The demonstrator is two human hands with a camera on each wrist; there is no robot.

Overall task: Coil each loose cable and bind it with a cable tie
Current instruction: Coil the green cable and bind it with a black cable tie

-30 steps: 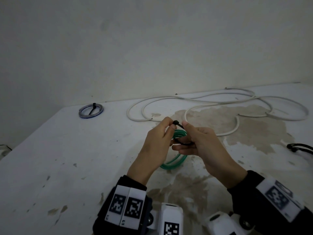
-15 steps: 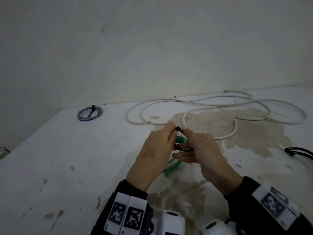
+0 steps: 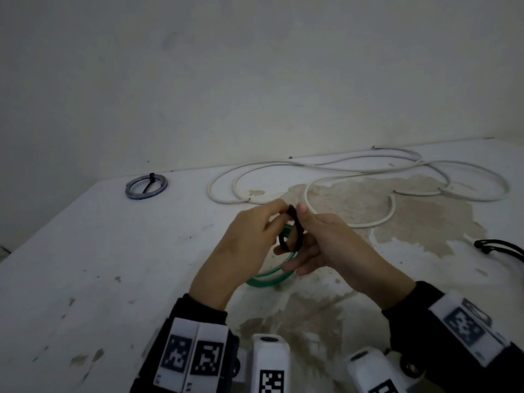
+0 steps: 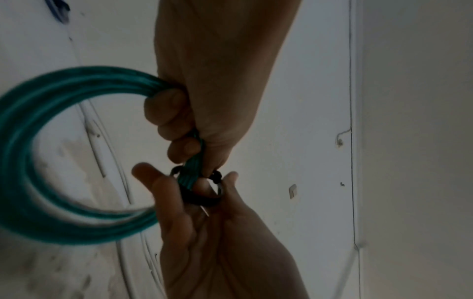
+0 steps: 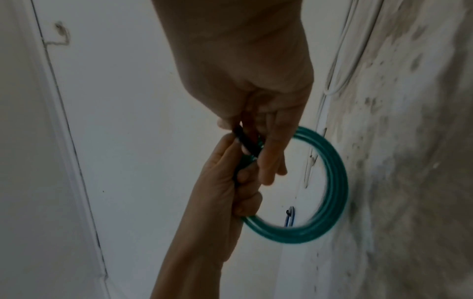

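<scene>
- White cable (image 3: pixel 354 177): loose on the table (image 3: pixel 85 265), long and probably springy; gather it loop by loop.
- Green coil (image 3: pixel 269 276): held above the table, light but apt to spring open (grip across all strands); left hand (image 3: pixel 243 245) clenches it.
- Cable tie (image 3: pixel 292 231): thin, looped around the strands; right hand (image 3: pixel 334 248) pinches it.

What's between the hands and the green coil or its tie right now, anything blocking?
Nothing visible. The left hand already grips the green coil, and the right hand pinches the black cable tie looped around the bundle. The white cable lies beyond them on the table.
</scene>
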